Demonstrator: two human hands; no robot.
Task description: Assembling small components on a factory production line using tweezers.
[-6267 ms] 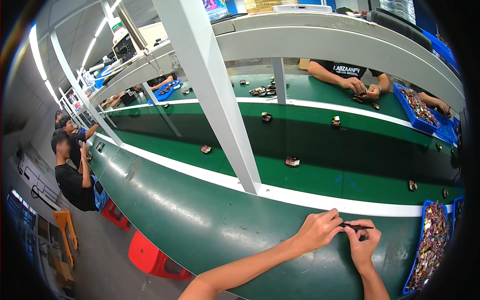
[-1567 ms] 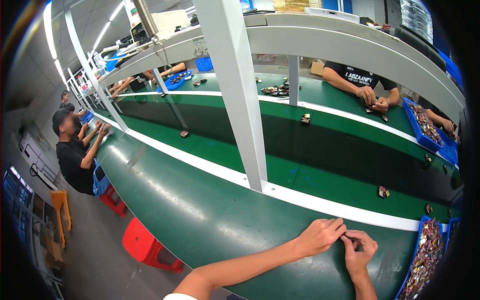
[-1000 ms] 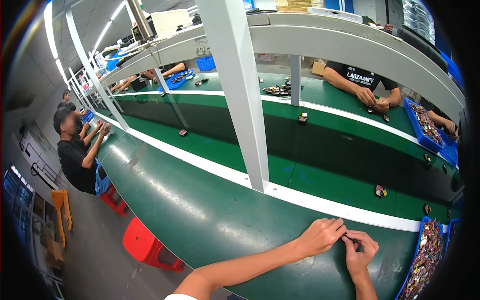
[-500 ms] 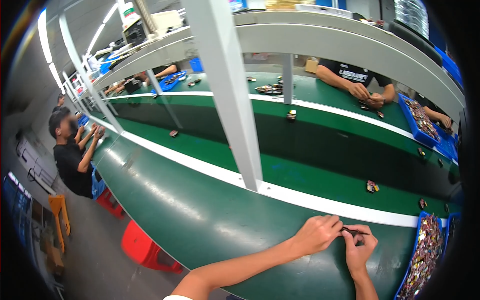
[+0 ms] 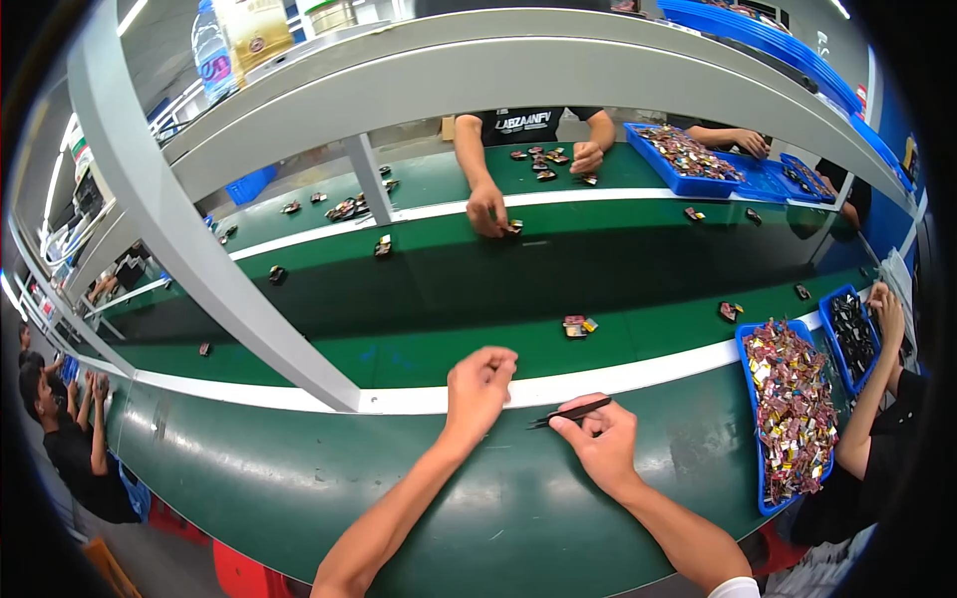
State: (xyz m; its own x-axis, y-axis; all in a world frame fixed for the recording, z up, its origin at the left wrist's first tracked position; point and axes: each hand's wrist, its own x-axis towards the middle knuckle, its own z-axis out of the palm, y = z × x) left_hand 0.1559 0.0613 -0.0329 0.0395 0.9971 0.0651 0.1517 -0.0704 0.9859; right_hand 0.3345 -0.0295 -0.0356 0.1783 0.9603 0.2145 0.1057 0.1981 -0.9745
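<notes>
My right hand grips black tweezers, with their thin tips pointing left over the green worktop. My left hand is raised beside the white rail along the worktop's far edge. Its fingers are bent and their tips come close together; anything small in them is hidden. Beyond the rail, a small component cluster with dark red and yellow parts lies on the green conveyor belt.
A blue tray heaped with small components stands right of my right hand. Behind it is a blue tray of black parts, with a co-worker's arm alongside. Across the belt, another person's hand touches a cluster. A grey post rises at left.
My view has swung to the right. My hands, close together at the tweezers before, are now apart; the left is nearer the rail. The person opposite has reached onto the belt.
</notes>
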